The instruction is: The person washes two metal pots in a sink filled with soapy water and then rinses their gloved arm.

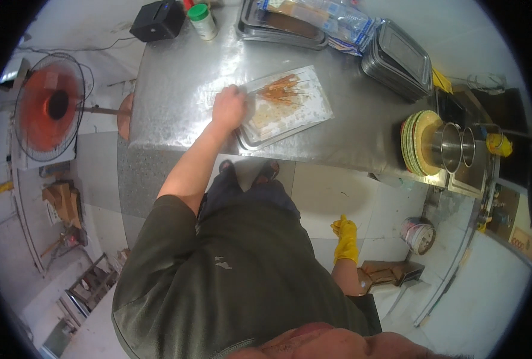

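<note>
My bare left hand is closed at the left edge of a tray, around the stick ends of a bunch of skewers. Thin sticks poke out to the left of the fist. The skewers carry orange-brown, sauced pieces and fan out over a white, stained liner on the tray. Their tips point right. Away from the table, my right hand hangs low at my side in a yellow rubber glove. Its fingers look partly curled, and whether anything is in them is unclear.
Stacked metal trays and plastic packages line the back of the steel table. A green-lidded jar stands by a black box. Plates and metal pots crowd the right end. A fan-shaped heater stands left; a bucket is on the floor.
</note>
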{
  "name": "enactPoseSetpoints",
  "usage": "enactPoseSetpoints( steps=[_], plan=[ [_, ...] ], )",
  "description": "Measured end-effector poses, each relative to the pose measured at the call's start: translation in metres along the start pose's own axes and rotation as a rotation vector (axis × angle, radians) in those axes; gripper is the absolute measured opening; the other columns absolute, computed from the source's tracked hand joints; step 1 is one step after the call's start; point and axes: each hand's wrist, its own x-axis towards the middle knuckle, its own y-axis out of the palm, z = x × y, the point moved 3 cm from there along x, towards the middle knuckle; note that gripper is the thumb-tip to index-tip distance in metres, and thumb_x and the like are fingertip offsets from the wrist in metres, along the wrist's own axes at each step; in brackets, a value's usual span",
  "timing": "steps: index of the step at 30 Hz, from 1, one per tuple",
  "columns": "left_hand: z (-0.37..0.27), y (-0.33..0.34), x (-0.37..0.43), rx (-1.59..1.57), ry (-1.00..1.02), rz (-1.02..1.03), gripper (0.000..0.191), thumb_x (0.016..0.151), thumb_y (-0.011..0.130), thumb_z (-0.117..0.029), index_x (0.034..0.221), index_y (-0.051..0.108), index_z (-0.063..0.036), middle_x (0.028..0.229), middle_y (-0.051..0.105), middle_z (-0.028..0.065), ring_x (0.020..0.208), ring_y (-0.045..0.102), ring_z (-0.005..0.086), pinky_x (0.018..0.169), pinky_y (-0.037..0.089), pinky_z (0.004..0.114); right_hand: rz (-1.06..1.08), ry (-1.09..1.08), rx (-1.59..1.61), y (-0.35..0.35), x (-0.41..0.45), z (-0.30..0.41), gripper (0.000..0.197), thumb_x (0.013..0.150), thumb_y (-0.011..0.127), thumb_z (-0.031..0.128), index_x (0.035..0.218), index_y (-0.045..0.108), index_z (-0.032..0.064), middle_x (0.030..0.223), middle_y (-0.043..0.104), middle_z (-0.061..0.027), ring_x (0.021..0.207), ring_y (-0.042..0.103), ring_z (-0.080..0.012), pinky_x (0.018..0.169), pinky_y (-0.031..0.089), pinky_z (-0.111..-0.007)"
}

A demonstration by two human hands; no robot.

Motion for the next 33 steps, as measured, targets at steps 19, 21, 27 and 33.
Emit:
enactPoseSetpoints(
  steps=[19,21,27,33],
  plan=[
    [0.018,0.026,0.007,0.029,0.289,-0.074,0.018,0.077,0.059,-0.017,0.092,0.066,-0.0089,0.109,0.056,0.0082,0.104,0.049,0.0260,0.086,0.037,0.042,-0.144,0.235,0.155,0.026,-0.093,-0.097,0.040,0.095,0.050,0.043,0.082,0.060,0.0059,0.072,0.062,-0.0068,0.064,0.064,-0.0217,0.057,0.050,-0.033],
    [0.024,0.021,0.002,-0.037,0.253,-0.122,0.022,0.074,0.064,-0.017,0.094,0.065,-0.0070,0.113,0.057,0.0103,0.107,0.049,0.0293,0.087,0.039,0.044,-0.143,0.230,0.155,0.030,-0.091,-0.089,0.041,0.094,0.050,0.043,0.082,0.060,0.0057,0.072,0.062,-0.0067,0.064,0.064,-0.0217,0.057,0.050,-0.033],
    [0.029,0.004,-0.003,-0.127,0.263,-0.106,0.024,0.076,0.064,-0.017,0.098,0.065,-0.0068,0.108,0.057,0.0111,0.105,0.050,0.0294,0.088,0.040,0.042,-0.163,0.272,0.143,0.047,-0.085,-0.078,0.044,0.097,0.047,0.040,0.078,0.059,0.0017,0.068,0.061,-0.0089,0.058,0.062,-0.0215,0.050,0.049,-0.030],
    [0.037,0.000,-0.009,-0.124,0.204,-0.084,0.028,0.077,0.065,-0.018,0.103,0.065,-0.0070,0.109,0.057,0.0108,0.106,0.049,0.0285,0.089,0.039,0.042,-0.126,0.211,0.101,0.040,-0.060,-0.060,0.040,0.093,0.054,0.043,0.084,0.060,0.0042,0.073,0.063,-0.0080,0.063,0.065,-0.0231,0.058,0.052,-0.034]
  ],
)
